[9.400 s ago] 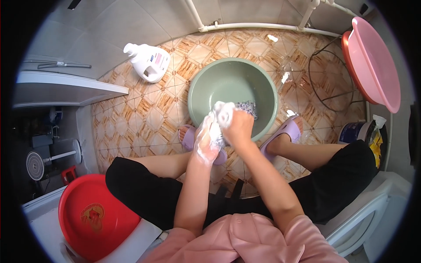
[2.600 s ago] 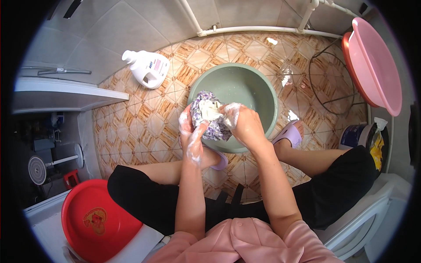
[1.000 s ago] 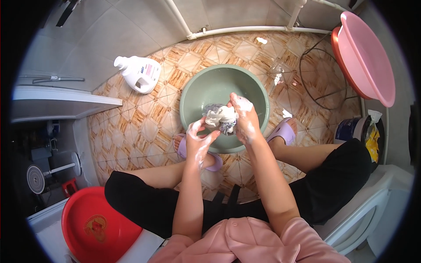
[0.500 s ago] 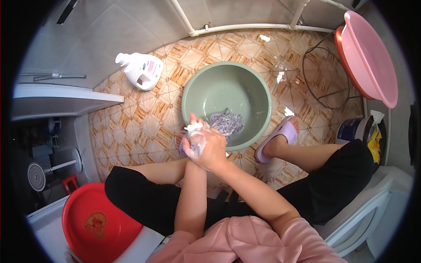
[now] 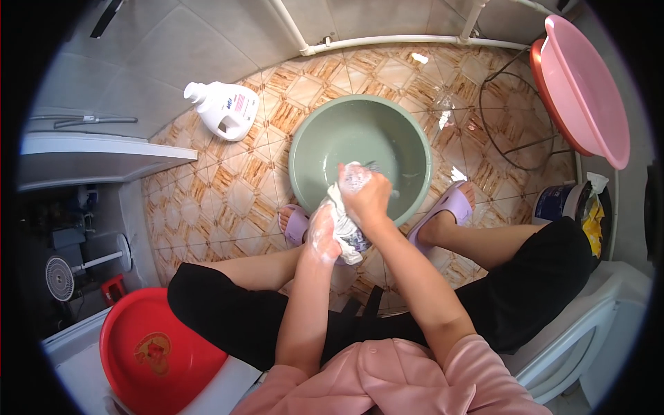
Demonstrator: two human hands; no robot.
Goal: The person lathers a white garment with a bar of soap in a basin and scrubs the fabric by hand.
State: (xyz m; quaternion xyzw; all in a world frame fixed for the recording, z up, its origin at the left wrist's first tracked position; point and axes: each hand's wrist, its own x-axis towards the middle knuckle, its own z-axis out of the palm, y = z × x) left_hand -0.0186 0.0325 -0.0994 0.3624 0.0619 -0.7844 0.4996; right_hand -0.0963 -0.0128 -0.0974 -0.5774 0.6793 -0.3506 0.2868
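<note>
A wet cloth (image 5: 342, 227), white with a small purple pattern, is stretched between my hands over the near rim of the green basin (image 5: 301, 131). My left hand (image 5: 322, 234), streaked with suds, is closed on its lower left side. Higher up and to the right, my right hand (image 5: 366, 196) makes a fist on the cloth, with foam on the knuckles. Part of the cloth shows past the right fist, inside the basin. My fingertips are mostly hidden by the hands and the fabric.
A white detergent jug (image 5: 227, 111) stands left of the basin. At the left is a red basin (image 5: 149, 360); a pink basin (image 5: 588, 97) leans at the right over a metal ring stand (image 5: 515, 149). My feet in purple slippers (image 5: 446, 211) flank the green basin.
My hands were pressed together with the bunched cloth hanging into the basin. Now they are apart, the right further forward and right, with the cloth drawn up between them.
</note>
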